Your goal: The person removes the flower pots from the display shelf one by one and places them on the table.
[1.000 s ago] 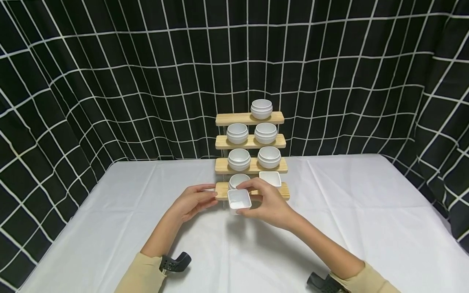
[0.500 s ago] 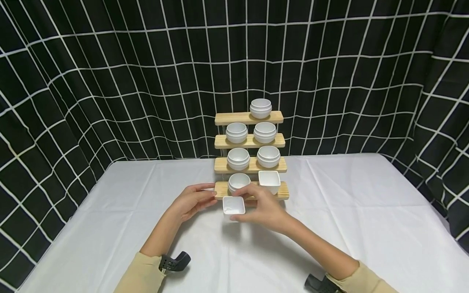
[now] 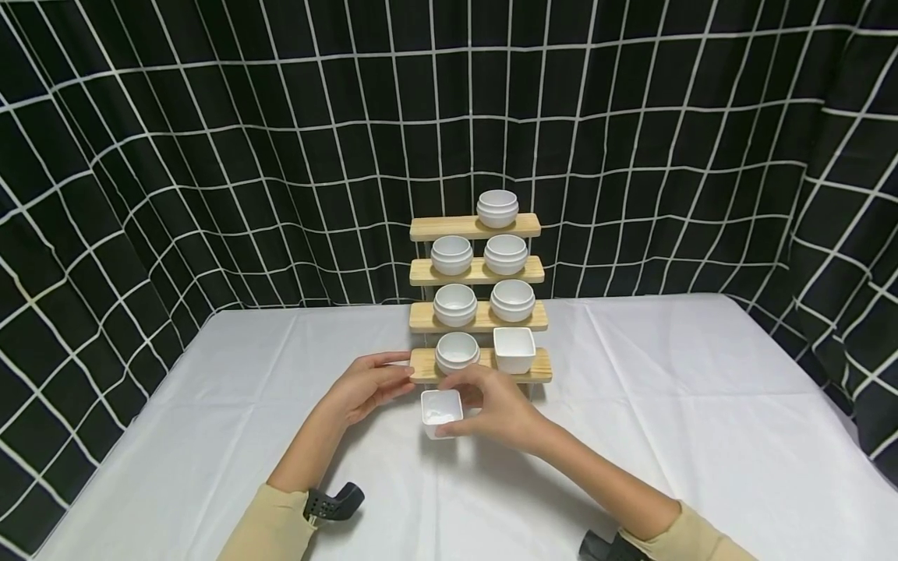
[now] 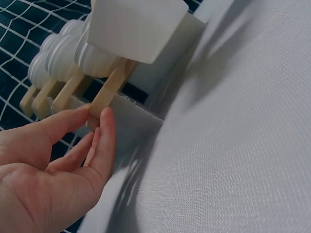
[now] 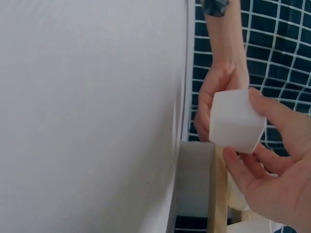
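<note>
My right hand [image 3: 494, 405] pinches a small square white bowl [image 3: 435, 425] between thumb and fingers, in front of the bottom step of a tiered wooden display stand [image 3: 428, 315]. In the right wrist view the bowl's underside [image 5: 235, 121] shows, held clear of the cloth. At the stand's left, my left hand [image 3: 368, 386] pinches the end of the lowest board [image 4: 108, 92], as the left wrist view shows. On that board sit a round white bowl [image 3: 457, 352] and, to its right, another square white bowl [image 3: 514, 351].
Several round white bowls stand on the upper steps, one [image 3: 497, 209] alone at the top right. A white cloth [image 3: 295, 335] covers the table. Black curtain [image 3: 316, 156] with a white grid hangs behind and at both sides.
My right hand has drawn the square bowl towards me and slightly left, away from the bottom step. The left hand has stayed at the board's end.
</note>
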